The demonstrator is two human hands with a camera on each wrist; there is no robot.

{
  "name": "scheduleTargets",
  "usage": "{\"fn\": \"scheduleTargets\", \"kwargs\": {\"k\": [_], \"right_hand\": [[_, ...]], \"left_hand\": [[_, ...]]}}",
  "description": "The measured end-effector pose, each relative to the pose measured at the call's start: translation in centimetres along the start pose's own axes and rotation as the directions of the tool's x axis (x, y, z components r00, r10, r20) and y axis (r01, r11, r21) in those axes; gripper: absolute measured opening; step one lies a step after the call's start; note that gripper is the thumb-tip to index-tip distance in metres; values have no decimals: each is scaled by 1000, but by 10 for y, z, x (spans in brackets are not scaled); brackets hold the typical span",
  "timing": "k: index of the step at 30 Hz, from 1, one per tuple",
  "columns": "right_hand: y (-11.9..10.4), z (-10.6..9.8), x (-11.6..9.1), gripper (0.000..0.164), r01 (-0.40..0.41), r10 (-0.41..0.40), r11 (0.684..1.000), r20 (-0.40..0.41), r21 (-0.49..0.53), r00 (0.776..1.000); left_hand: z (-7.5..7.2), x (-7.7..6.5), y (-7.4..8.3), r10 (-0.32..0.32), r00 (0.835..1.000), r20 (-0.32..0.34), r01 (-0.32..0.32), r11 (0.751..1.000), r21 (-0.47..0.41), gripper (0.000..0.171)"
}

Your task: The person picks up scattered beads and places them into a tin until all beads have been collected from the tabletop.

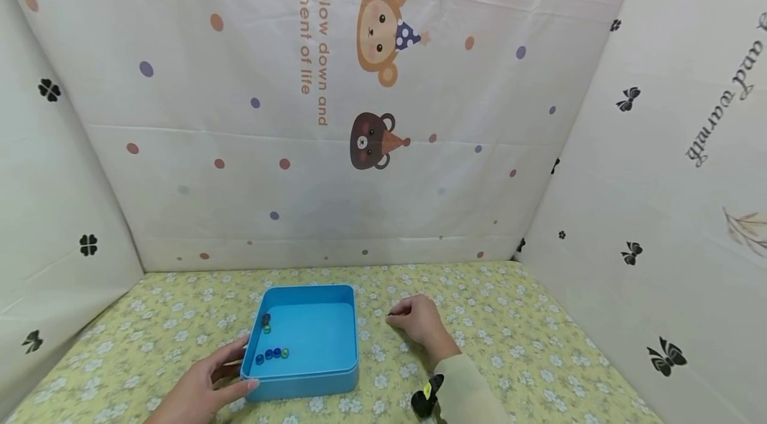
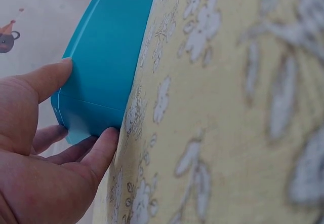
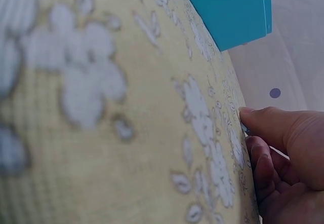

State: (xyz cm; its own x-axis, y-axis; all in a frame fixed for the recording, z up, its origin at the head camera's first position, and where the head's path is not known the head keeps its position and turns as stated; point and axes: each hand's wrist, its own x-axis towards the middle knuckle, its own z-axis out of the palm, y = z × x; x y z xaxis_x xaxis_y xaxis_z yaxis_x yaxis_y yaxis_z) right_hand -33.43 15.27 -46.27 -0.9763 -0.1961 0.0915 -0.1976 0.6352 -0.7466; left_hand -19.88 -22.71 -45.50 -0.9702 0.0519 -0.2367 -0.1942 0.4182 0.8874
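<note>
A square, open-topped blue box (image 1: 308,331) stands on the flowered cloth, left of centre. Small shiny glass marbles (image 1: 269,354), blue and green, lie along its front left floor, with a dark brown and a green marble (image 1: 266,329) by the left wall. My left hand (image 1: 206,381) grips the box's near left corner, thumb on the front wall (image 2: 101,57) and fingers along the left side. To the right of the box, my right hand (image 1: 419,321) pinches a small dark marble-like piece (image 1: 391,314) low over the cloth. Thumb and fingers mostly hide that piece in the right wrist view.
A yellow cloth with white flowers (image 1: 509,344) covers the table. Printed white sheets (image 1: 419,211) rise at the back and both sides. By the right sleeve is a black strap-like item (image 1: 427,399) with a yellow mark.
</note>
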Motion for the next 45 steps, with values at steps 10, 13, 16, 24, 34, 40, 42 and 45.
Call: {"fn": "scheduleTargets", "kwargs": {"k": [10, 13, 16, 24, 34, 40, 42, 45], "right_hand": [[3, 2, -4, 9, 23, -22, 1000, -25, 12, 999], [2, 2, -4, 9, 28, -27, 1000, -32, 12, 999], [1, 2, -4, 9, 25, -25, 1000, -35, 10, 999], [-1, 4, -3, 9, 13, -13, 1000, -37, 10, 999], [-1, 4, -5, 7, 8, -8, 1000, -63, 9, 998], [-2, 6, -3, 7, -6, 8, 1000, -73, 24, 997], [-2, 5, -4, 6, -8, 10, 1000, -70, 24, 997], [-1, 4, -5, 7, 1, 0, 1000, -58, 26, 998]], "left_hand": [[1, 0, -3, 29, 999, 21, -30, 1000, 6, 90], [1, 0, -2, 24, 1000, 13, -24, 1000, 11, 89], [1, 0, -1, 15, 1000, 2, -15, 1000, 16, 90], [0, -1, 0, 13, 1000, -3, -13, 1000, 8, 89], [-2, -2, -4, 48, 997, 54, -47, 999, -14, 92], [-5, -3, -4, 52, 997, 63, -50, 998, -25, 92], [-5, -4, -4, 58, 996, 73, -55, 998, -33, 92], [-5, -4, -4, 62, 995, 78, -59, 997, -39, 92]]}}
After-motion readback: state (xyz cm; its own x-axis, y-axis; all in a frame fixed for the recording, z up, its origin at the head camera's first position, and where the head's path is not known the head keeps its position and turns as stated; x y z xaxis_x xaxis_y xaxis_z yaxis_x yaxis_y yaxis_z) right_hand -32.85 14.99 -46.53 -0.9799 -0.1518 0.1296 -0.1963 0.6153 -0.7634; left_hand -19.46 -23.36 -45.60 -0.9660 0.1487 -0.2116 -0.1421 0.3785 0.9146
